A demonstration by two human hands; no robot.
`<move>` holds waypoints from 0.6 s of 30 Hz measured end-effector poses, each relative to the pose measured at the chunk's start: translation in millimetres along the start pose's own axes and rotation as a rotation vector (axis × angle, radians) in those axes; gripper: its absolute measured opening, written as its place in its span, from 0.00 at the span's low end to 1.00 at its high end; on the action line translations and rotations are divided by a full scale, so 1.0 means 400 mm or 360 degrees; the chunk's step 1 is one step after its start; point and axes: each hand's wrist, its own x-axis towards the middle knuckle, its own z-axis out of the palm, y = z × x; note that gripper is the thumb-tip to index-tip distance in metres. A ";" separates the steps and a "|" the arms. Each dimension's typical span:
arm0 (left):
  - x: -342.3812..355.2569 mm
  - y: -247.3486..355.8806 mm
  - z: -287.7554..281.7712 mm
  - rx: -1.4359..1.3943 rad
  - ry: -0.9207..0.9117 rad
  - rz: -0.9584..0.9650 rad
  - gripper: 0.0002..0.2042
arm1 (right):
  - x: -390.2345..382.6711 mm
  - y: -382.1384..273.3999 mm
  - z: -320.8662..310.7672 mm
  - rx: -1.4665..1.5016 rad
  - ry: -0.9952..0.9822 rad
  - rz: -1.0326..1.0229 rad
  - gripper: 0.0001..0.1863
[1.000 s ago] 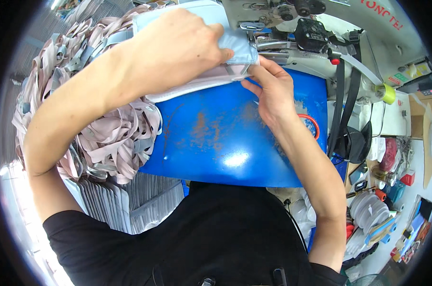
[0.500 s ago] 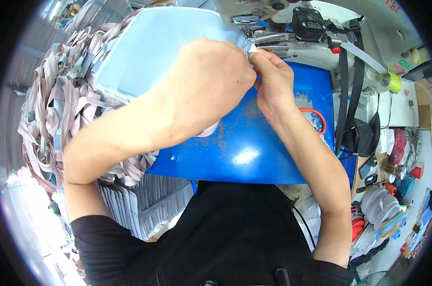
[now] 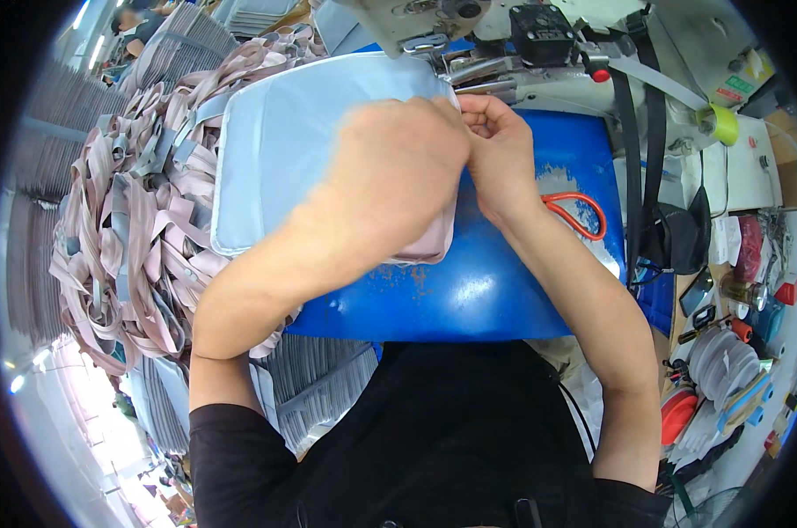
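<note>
A flat pale blue fabric piece [image 3: 275,150] with white edging and a pink layer underneath lies beneath the sewing machine head [image 3: 469,26]. My left hand [image 3: 398,172], motion-blurred, is curled over its upper right part with fingertips hidden, so what they hold cannot be made out. Beside it, my right hand [image 3: 500,158] pinches at the piece's upper right edge, close to the metal attachment [image 3: 478,84] of the machine. Red-orange handles [image 3: 592,211], probably scissors, rest on the blue work surface [image 3: 442,308] right of my right wrist.
A tangled heap of pink and grey straps [image 3: 126,238] borders the piece on the left, with stacked grey panels [image 3: 319,378] below. Black belts [image 3: 627,158] hang at right near cluttered shelving [image 3: 724,370]. A co-worker [image 3: 135,31] is at upper left.
The blue piece has turned flatter and more upright, showing more of its face. My left hand has moved down and right from the top, beside my right hand.
</note>
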 end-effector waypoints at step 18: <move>0.003 -0.102 -0.041 -0.0187 0.0100 0.0014 0.21 | -0.037 -0.033 -0.026 -0.1083 -0.0238 -0.0585 0.22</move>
